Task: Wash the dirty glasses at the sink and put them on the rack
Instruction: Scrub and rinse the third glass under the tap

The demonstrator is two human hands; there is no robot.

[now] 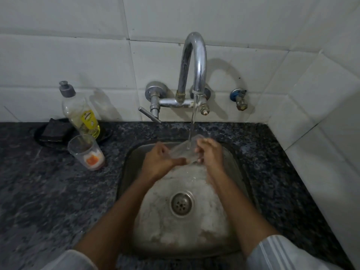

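Observation:
A clear glass (183,150) lies tilted on its side over the steel sink (134,162), under the running stream from the tap (194,63). My left hand (158,161) grips its base end and my right hand (209,152) curls round its rim end. A second glass (85,151), with orange residue at its bottom, stands upright on the dark granite counter to the left of the sink. No rack is in view.
A dish soap bottle (79,112) stands behind the dirty glass, beside a dark scrub pad (55,129) on a black dish. A small valve (239,99) sticks out of the tiled wall at right. The drain (181,204) sits mid-sink.

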